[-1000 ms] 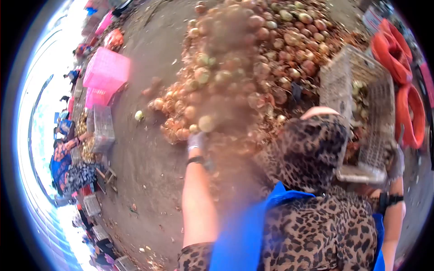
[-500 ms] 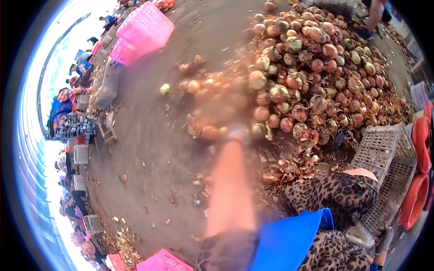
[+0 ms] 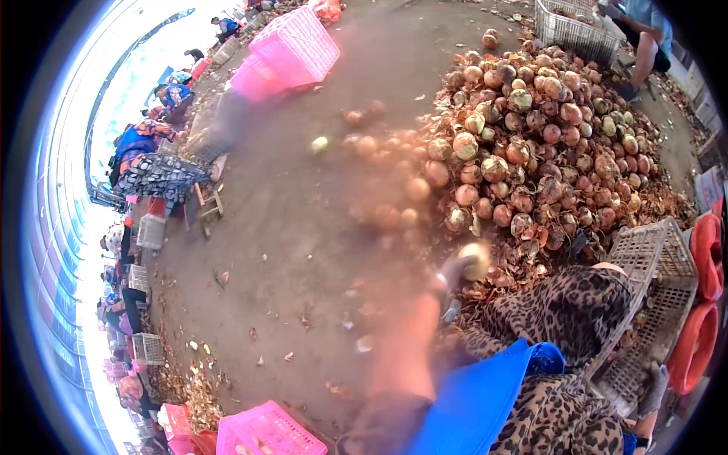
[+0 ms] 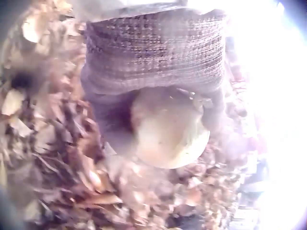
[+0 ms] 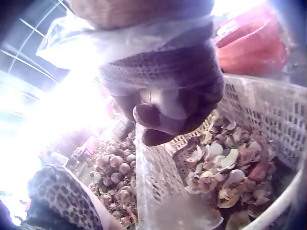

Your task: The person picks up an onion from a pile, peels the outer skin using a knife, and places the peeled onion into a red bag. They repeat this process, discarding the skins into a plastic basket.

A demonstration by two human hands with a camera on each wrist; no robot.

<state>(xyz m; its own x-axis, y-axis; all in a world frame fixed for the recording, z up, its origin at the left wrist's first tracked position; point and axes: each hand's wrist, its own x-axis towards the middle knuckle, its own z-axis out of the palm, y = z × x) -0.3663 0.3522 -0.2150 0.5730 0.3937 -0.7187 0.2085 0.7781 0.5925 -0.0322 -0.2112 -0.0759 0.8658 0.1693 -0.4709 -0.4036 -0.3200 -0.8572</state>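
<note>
In the head view my gloved left hand (image 3: 455,271) grips a pale onion (image 3: 475,261) near the front of the onion heap (image 3: 531,144). The left wrist view shows the same onion (image 4: 170,132) beneath the glove, its lower side bare, with dry peel below. My gloved right hand (image 5: 168,100) is over the rim of a grey plastic crate (image 5: 264,103), its fingers curled. No thing shows clearly in them. Inside the crate are onion skins and cut pieces (image 5: 230,167).
Pink crates (image 3: 292,49) stand at the upper left, and another pink crate (image 3: 269,432) is at the bottom. Orange-red bags (image 3: 705,258) lie right of the grey crate. A wooden stool (image 3: 208,208) and several seated people are at left. Another person (image 3: 648,38) works beyond the heap.
My left hand has moved from the left edge of the heap back toward my knees, bringing the onion with it. The head view has turned left. My right hand stays by the grey crate.
</note>
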